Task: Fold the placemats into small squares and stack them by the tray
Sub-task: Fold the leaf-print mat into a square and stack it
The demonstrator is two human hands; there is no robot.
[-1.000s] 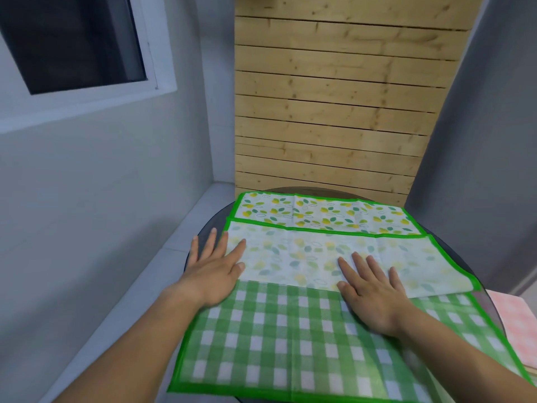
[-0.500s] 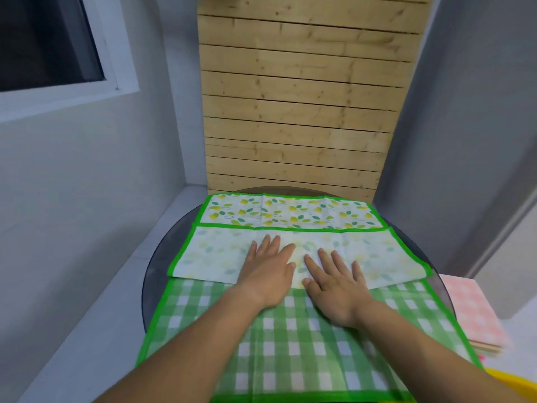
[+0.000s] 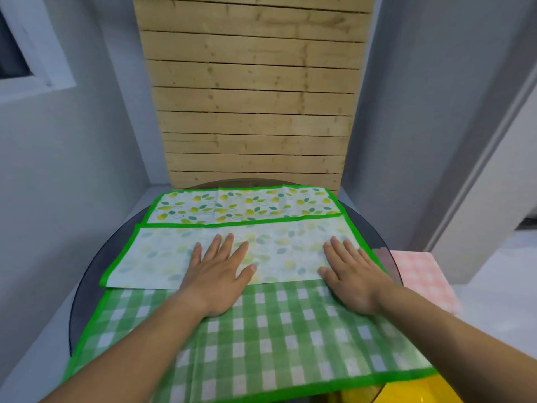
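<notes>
The lemon-print placemat (image 3: 241, 206) lies across the far half of the round glass table (image 3: 87, 286). Its near part is turned over away from the person, so the pale underside faces up and only a far strip of print shows. The creased near edge overlaps the far edge of the green-checked placemat (image 3: 261, 338), which is spread flat toward the person.

The left hand (image 3: 216, 274) and the right hand (image 3: 353, 274) both lie flat with fingers straight and spread, grasping nothing. Their fingers press the pale flap and their heels rest on the checked mat, the left near the middle and the right near the flap's right end.

This looks like the first fold being smoothed down. Getting to a small square probably calls next for pinching an edge or a corner and carrying it across, which flat palms cannot do.

The flap's left end has bare glass beside it, while its right end runs close to the rim. The checked mat seems to overhang the near rim, above a yellow object (image 3: 406, 391), possibly the tray. A pink checked pile (image 3: 418, 274) sits just beyond the rim on the right. The wooden slat panel (image 3: 252, 112) stands right behind the table, leaving little room beyond it
</notes>
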